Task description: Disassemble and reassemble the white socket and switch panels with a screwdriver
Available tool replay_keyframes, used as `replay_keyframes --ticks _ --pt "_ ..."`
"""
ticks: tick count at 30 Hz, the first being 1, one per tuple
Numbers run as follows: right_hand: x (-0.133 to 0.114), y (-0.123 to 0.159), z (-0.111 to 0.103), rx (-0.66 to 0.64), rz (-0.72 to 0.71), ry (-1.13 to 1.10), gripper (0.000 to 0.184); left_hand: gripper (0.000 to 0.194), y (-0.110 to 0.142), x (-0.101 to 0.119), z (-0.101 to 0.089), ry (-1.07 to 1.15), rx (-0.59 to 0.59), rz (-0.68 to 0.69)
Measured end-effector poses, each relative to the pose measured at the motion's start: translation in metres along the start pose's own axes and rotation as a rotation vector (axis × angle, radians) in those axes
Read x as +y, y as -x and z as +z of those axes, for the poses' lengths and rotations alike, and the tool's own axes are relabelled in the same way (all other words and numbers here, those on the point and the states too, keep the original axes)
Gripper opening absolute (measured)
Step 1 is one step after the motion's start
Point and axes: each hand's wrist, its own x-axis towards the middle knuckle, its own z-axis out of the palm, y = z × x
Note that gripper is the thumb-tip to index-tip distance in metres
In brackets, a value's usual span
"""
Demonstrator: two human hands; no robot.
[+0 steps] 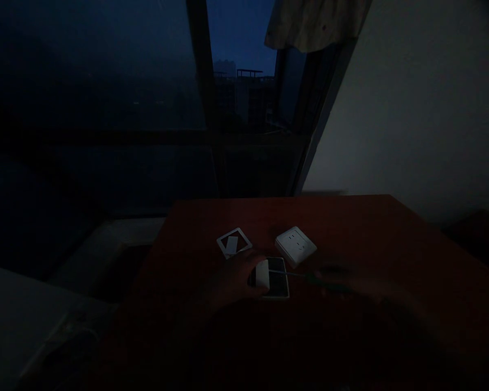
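The scene is very dark. My left hand [232,279] rests on a reddish table [391,244], its fingers closed around a small white piece [262,273] that sits on a dark framed switch part [277,282]. My right hand [362,282] holds a dark-handled screwdriver [309,276], whose thin shaft points left toward that part. A white wall socket [295,245] lies just behind. A white frame with a dark centre [233,242] lies to the left of the socket.
A large window [236,92] with a dark vertical bar stands behind the table, showing buildings at dusk. A pale wall [411,108] rises on the right. A light cloth [309,21] hangs at the top. Pale furniture [44,304] sits at the left.
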Motion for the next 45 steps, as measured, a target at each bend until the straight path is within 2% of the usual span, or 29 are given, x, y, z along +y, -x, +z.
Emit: replay_keyframes --ticks 6,9,13,16,21,29,33,36,40,44,45 --pt "0.03 0.015 0.041 0.213 0.017 -0.158 0.056 0.056 0.0 -0.014 -0.004 -0.062 0.139 -0.064" --pt "0.036 0.018 0.058 0.3 -0.009 -0.255 0.053 0.051 0.002 -0.032 -0.017 -0.152 0.271 -0.208" --pt "0.036 0.019 0.068 0.397 -0.066 -0.307 0.049 0.048 0.003 -0.055 -0.029 -0.308 0.43 -0.428" --pt "0.035 0.018 0.072 0.429 -0.084 -0.315 0.051 0.052 0.001 -0.061 -0.026 -0.403 0.457 -0.529" --pt "0.036 0.014 0.078 0.479 -0.113 -0.299 0.056 0.06 -0.004 -0.054 -0.02 -0.499 0.442 -0.581" --pt "0.043 0.011 0.08 0.487 -0.185 -0.278 0.051 0.04 0.0 -0.05 -0.032 -0.313 0.432 -0.518" --pt "0.04 0.013 0.08 0.503 -0.185 -0.245 0.048 0.04 0.002 -0.037 -0.023 -0.212 0.324 -0.285" --pt "0.037 0.016 0.079 0.494 -0.192 -0.219 0.045 0.051 0.003 -0.023 -0.01 -0.159 0.194 -0.12" --pt "0.035 0.028 0.07 0.457 -0.164 -0.155 0.04 0.08 0.003 -0.007 0.006 -0.115 0.017 -0.036" --pt "0.023 0.052 0.047 0.465 -0.223 0.058 0.038 0.084 0.003 0.001 0.015 -0.121 0.015 -0.03" --pt "0.016 0.058 0.039 0.424 -0.266 0.123 0.039 0.084 0.004 0.002 0.016 -0.127 0.03 -0.041"
